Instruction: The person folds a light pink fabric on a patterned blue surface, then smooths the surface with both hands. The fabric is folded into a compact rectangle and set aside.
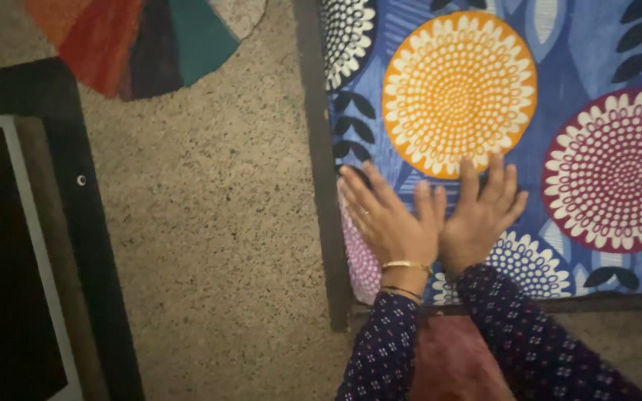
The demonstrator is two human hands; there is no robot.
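Both my hands lie flat, palms down, on a blue bedsheet [566, 89] printed with big orange, maroon and white dotted circles. My left hand [388, 219] rests near the sheet's left edge, fingers spread, with a ring and a gold bangle at the wrist. My right hand [482, 212] lies beside it, thumbs touching, just below the orange circle [458, 93]. Neither hand holds anything. My sleeves are dark blue with small flowers.
A dark bed frame edge [321, 186] runs along the sheet's left and lower sides. Speckled stone floor [209, 223] lies to the left. A multicoloured round mat [143, 41] sits at the top left, a dark framed panel [9, 260] at the far left.
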